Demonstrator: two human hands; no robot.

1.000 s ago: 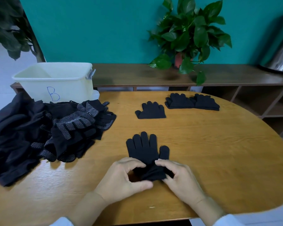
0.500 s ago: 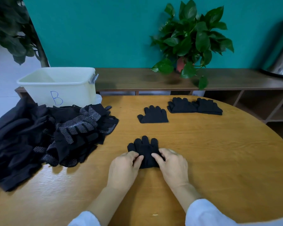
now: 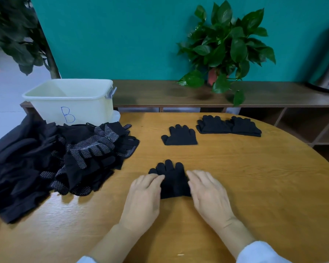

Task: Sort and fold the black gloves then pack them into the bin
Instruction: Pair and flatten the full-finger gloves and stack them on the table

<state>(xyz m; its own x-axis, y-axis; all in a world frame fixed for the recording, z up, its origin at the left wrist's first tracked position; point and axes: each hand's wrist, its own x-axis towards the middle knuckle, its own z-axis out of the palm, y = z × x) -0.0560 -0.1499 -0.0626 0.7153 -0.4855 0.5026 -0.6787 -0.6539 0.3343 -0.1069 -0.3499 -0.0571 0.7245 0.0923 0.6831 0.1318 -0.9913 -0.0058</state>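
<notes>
The left hand point(image 3: 143, 194) and right hand point(image 3: 207, 192) lie flat with fingers relaxed, pressing the two sides of a folded black glove point(image 3: 172, 179) on the wooden table point(image 3: 254, 186). At 12 o'clock from it lies a single folded glove point(image 3: 179, 135), at 1 o'clock a folded pair point(image 3: 228, 125). The loose glove pile point(image 3: 55, 160) is at 9 o'clock, the cream bin marked B point(image 3: 72, 100) at 11 o'clock.

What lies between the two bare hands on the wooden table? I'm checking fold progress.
In the head view, a folded black knit glove lies between the left hand and right hand, whose straight fingers touch its sides.
</notes>
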